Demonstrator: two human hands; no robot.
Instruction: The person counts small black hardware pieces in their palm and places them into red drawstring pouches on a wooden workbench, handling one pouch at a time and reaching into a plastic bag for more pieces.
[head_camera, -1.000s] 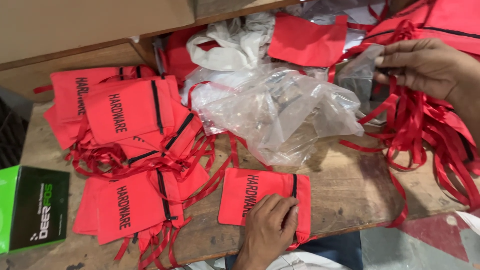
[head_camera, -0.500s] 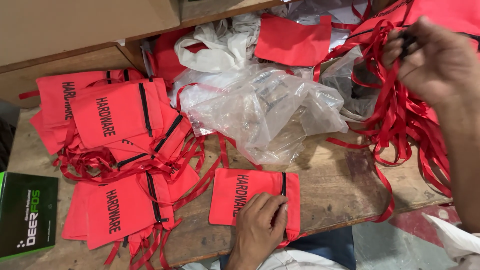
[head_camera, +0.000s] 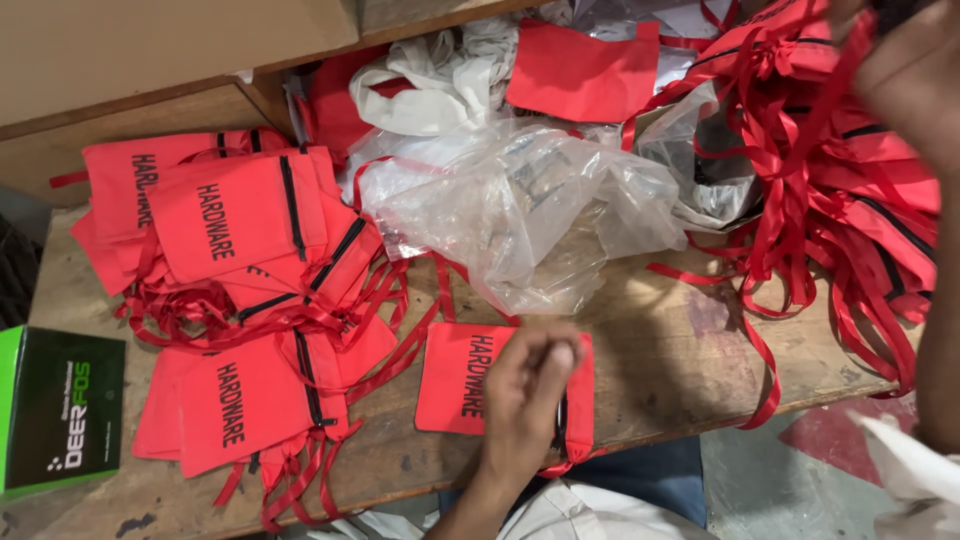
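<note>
Left hand (head_camera: 525, 400) pressed flat and open on a red pouch (head_camera: 455, 385) at six o'clock near the worktop (head_camera: 680, 340) edge, right hand (head_camera: 915, 80) at two o'clock, grip unclear; loose red ribbons (head_camera: 780, 250) likely to snag and drag pouches off.

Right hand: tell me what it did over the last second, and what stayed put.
The right hand let go of the clear plastic bag and lifted up and to the right, into the red ribbons, now near the frame's top corner. The left hand stayed pressed on the single red pouch at the table edge. The pouch piles and green box did not move.
</note>
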